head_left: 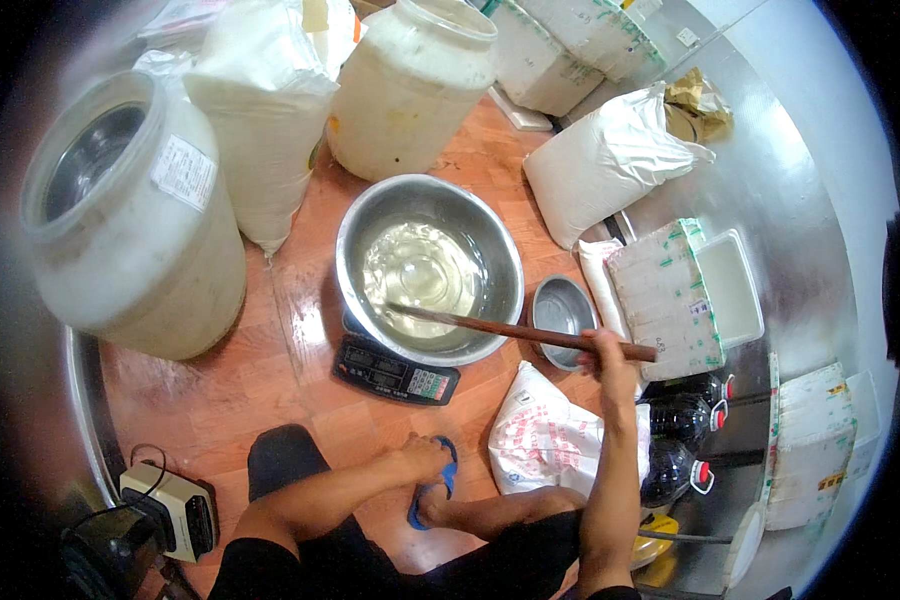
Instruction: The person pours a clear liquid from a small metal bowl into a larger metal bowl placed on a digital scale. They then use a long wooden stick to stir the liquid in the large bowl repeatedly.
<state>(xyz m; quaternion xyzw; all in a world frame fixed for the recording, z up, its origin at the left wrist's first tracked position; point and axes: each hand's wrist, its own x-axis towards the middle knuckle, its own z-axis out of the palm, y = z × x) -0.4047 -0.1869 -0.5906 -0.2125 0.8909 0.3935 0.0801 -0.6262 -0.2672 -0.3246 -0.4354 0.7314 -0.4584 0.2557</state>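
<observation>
My right hand [606, 356] is wrapped round the thick end of a long brown wooden stick [510, 328]. The stick slants leftward over the rim of a large steel bowl [346, 300], its tip down in the clear, pale yellowish liquid [420, 265]. Swirl rings show on that liquid. Under the bowl's near side sits a black digital scale [395, 375] with a keypad. My left hand [427, 457] rests low beside a blue sandal [449, 468] on my foot; its fingertips are hidden, and I cannot make out anything held there.
Right of the bowl stands a smaller metal basin [563, 312], with a printed white sack [550, 430] nearer me. Two big plastic barrels [135, 270] [410, 90] and full white sacks [260, 110] stand behind. Foam boxes [665, 300] and dark red-capped bottles [670, 470] line the right.
</observation>
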